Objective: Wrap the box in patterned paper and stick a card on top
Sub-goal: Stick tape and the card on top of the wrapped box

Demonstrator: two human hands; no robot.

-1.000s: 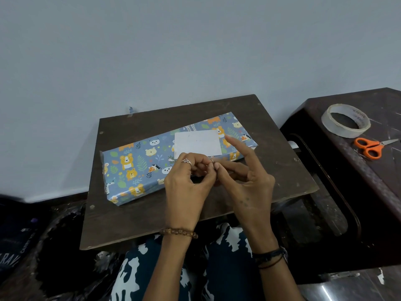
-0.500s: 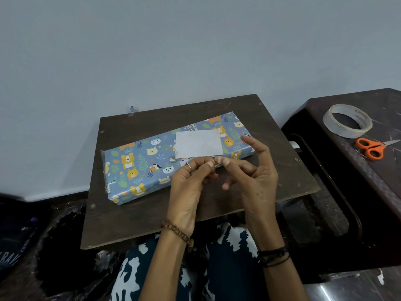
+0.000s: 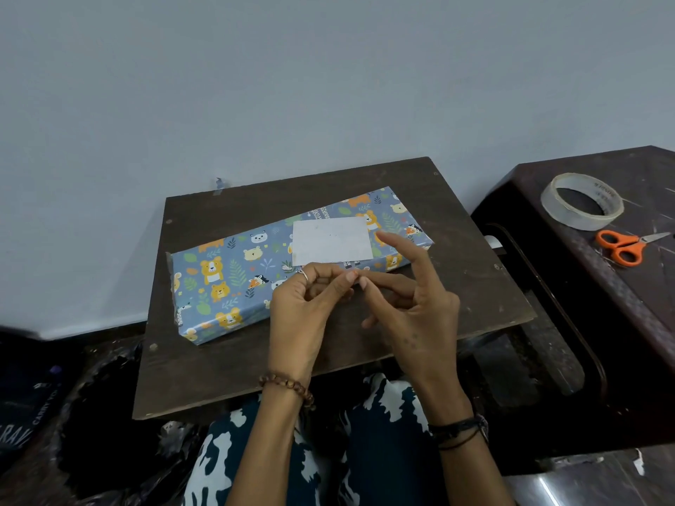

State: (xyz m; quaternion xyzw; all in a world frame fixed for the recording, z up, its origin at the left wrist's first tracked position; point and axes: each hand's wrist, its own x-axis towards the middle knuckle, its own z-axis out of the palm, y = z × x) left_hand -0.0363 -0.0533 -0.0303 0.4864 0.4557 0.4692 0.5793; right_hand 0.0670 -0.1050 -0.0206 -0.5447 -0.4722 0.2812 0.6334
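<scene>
The box (image 3: 233,283), wrapped in blue paper with animal prints, lies slantwise on the dark wooden board (image 3: 456,257). A plain white card (image 3: 331,241) rests on its top near the right end. Just in front of the box, my left hand (image 3: 303,315) and my right hand (image 3: 412,315) meet at the fingertips. Together they pinch a small clear piece of tape (image 3: 357,278) that is barely visible. My right index finger sticks up over the box's right end. Neither hand touches the box or the card.
A roll of clear tape (image 3: 581,200) and orange-handled scissors (image 3: 622,246) lie on the dark table (image 3: 639,169) at the right. A grey wall stands behind the board. Black bags sit low on the left, and my patterned trousers show beneath the board.
Both hands have shifted slightly up and right toward the box's front edge, still joined at the fingertips. My right index finger has tipped forward. The box and card have not moved.
</scene>
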